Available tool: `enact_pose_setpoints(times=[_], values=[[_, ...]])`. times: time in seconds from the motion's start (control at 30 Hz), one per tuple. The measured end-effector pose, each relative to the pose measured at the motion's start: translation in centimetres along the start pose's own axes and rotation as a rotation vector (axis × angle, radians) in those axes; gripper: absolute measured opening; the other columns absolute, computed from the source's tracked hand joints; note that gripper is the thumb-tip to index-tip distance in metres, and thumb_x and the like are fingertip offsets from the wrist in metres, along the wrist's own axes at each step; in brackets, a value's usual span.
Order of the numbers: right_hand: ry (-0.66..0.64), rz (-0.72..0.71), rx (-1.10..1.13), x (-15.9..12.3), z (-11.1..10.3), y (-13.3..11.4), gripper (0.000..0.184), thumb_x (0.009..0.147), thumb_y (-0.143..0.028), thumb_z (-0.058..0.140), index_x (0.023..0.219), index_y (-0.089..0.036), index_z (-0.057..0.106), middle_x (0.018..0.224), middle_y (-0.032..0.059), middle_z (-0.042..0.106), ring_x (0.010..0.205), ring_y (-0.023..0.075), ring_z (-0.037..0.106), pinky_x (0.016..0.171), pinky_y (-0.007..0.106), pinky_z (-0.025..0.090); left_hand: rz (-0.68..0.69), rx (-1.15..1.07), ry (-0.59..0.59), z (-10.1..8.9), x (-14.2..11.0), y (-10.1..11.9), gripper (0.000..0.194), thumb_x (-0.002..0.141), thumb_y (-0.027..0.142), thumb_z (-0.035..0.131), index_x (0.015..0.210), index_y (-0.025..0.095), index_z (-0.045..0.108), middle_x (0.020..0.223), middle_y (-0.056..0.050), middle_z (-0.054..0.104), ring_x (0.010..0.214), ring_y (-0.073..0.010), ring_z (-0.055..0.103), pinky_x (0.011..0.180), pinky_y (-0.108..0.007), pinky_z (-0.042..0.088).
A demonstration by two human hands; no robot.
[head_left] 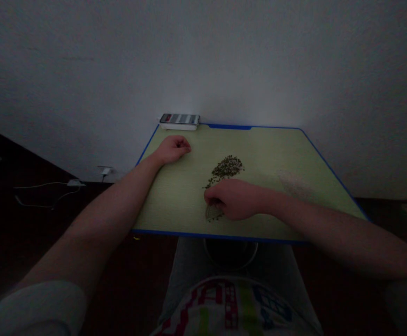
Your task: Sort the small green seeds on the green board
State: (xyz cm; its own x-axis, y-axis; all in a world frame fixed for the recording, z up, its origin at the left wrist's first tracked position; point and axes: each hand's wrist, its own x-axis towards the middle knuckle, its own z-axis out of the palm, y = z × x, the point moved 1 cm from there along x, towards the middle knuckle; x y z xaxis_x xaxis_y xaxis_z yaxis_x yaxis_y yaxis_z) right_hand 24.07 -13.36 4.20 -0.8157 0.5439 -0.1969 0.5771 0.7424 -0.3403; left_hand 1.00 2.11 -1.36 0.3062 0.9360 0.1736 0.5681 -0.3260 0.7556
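Observation:
A pile of small dark green beans (227, 167) lies on the middle of a pale green table with a blue edge (175, 200). My right hand (236, 198) rests palm down on the table just in front of the pile, its fingers curled over a smaller cluster of beans (213, 213) near the front edge. My left hand (173, 148) lies on the far left part of the table as a loose fist, apart from the beans, holding nothing that I can see.
A phone on a white box (179, 121) sits at the table's far left corner against the wall. A faint patch of pale grains (296, 186) lies on the right. A round bowl (230, 254) sits on my lap below the front edge. Cables (49, 189) lie on the floor at left.

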Motion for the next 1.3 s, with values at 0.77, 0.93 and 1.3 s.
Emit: enact_pose_setpoints(times=[0.77,0.93,1.3], values=[[0.05,0.136,0.211,-4.5,1.0,-0.7,0.021,0.077,-0.006,0.058,0.092,-0.018,0.067,0.086,0.0043,0.072,0.072,0.0165,0.06,0.065,0.025,0.039,0.002,0.02,0.008,0.1,0.0,-0.2,0.016,0.067,0.03,0.065,0.075,0.015,0.066,0.054,0.004,0.048,0.053,-0.0095,0.042,0.053,-0.025,0.032],[0.096,0.052,0.134,-1.4,1.1,-1.7,0.023,0.084,-0.009,0.053,0.099,-0.018,0.067,0.097,0.0084,0.074,0.082,0.0194,0.063,0.068,0.027,0.039,-0.004,0.014,0.008,0.1,0.2,-0.6,0.018,0.066,0.031,0.066,0.075,0.016,0.066,0.054,0.004,0.049,0.053,-0.0096,0.042,0.053,-0.024,0.033],[-0.049,0.087,0.208,-3.9,1.4,-1.1,0.022,0.079,-0.006,0.059,0.095,-0.018,0.068,0.094,0.0072,0.073,0.082,0.0197,0.063,0.069,0.028,0.042,-0.037,0.006,-0.006,0.1,0.0,0.0,0.017,0.067,0.03,0.066,0.075,0.015,0.066,0.055,0.003,0.049,0.055,-0.0106,0.042,0.055,-0.026,0.034]])
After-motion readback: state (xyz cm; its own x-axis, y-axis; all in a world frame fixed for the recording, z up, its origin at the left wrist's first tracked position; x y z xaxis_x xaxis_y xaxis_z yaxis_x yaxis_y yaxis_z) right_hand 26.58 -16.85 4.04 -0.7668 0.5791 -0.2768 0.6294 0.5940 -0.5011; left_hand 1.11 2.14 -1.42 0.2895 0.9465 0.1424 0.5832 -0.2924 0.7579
